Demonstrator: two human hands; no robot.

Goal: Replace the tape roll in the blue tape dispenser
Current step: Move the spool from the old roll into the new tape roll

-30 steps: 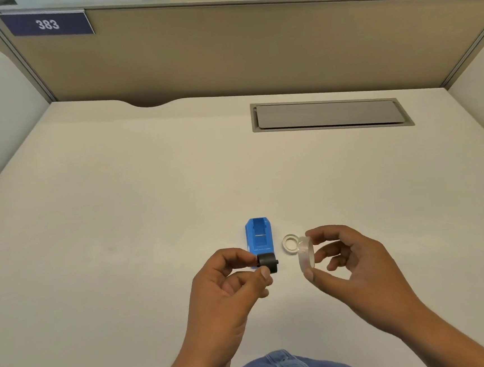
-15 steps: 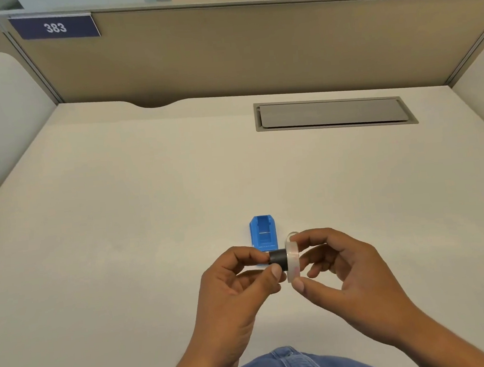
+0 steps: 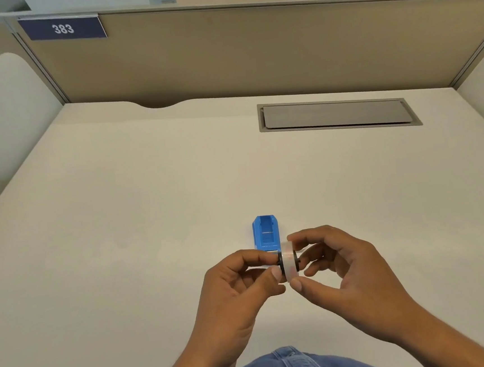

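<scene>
Head camera looks down at a clear tape roll (image 3: pixel 288 262) held up over the desk (image 3: pixel 122 237), close to the person's body. A black hub (image 3: pixel 280 263) pokes through its hole and shows a bit on both sides. The left hand (image 3: pixel 238 289) pinches the black hub with thumb and fingers. The right hand (image 3: pixel 339 274) grips the rim of the tape roll with thumb below and fingers on top. Just behind the hands, the blue tape dispenser (image 3: pixel 266 234) sits on the desk, and the fingers hide its near end. Far back, a grey cable hatch (image 3: pixel 337 115) lies flat in the desk. A sign (image 3: pixel 63 28) on the wall panel (image 3: pixel 253 53) says 383.
</scene>
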